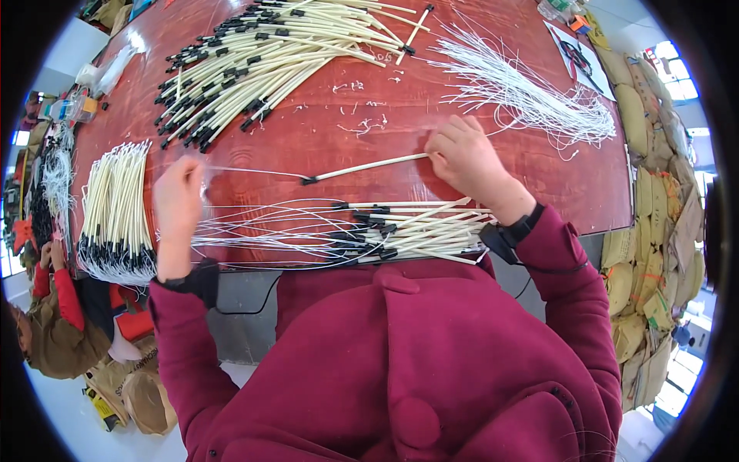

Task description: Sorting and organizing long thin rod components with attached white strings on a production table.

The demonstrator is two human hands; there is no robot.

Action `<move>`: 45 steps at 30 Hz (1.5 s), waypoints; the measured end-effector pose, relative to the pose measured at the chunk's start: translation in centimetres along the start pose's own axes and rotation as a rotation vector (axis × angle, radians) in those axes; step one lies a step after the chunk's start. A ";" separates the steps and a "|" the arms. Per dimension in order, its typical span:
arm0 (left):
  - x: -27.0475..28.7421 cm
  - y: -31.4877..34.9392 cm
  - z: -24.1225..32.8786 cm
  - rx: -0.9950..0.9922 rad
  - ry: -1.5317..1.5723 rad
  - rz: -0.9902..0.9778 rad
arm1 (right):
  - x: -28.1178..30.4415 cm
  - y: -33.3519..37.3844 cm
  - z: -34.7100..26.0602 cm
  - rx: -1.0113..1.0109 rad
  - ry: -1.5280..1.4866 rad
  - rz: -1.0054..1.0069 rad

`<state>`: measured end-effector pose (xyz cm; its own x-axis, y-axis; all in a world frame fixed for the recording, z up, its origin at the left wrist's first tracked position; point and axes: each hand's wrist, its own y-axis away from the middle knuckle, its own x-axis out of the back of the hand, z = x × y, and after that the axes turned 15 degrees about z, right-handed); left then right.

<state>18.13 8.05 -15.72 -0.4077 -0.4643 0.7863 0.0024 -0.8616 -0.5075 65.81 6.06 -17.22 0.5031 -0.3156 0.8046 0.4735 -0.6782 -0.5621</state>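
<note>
A cream-coloured tube (369, 166) with a black end piece (309, 181) is stretched over the table in front of me. My right hand (466, 156) pinches its right end. From the black end a thin white cord (258, 170) runs taut leftward into the closed fingers of my left hand (178, 202). Just below lies a row of similar tubes (431, 219), their black ends and long white cords (254, 231) pointing left. Beside my left hand rests a bundle of tubes (117, 192) with black ends toward me.
A big pile of tubes (308, 50) covers the far left of the red table (308, 142). Loose white cords (523, 88) lie at the far right, near pliers (579, 61) on white paper. Cord scraps (366, 125) dot the middle. Stacked sacks (654, 223) line the right; another person (58, 316) sits left.
</note>
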 end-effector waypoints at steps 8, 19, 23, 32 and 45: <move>7.8 3.1 -3.9 0.160 -0.752 -0.325 | 8.1 5.5 2.0 -0.240 -0.089 -0.159; -5.1 0.1 18.6 -0.452 0.401 -0.446 | 5.8 5.0 4.7 -0.446 0.242 0.107; -8.3 -1.7 21.7 -0.560 0.469 -0.513 | 5.1 6.2 5.0 -0.438 0.338 0.000; -17.8 -4.3 31.6 -0.815 0.585 -0.469 | 6.7 6.4 1.3 -0.423 0.040 -0.062; -17.6 -3.1 30.7 -0.928 0.563 -0.504 | 7.0 7.9 1.0 -0.444 -0.039 0.006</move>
<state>53.32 12.54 -17.15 -0.5171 0.2377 0.8223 -0.8379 -0.3364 -0.4297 73.78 -0.81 -16.25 0.5360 -0.3006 0.7889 0.1185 -0.8984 -0.4229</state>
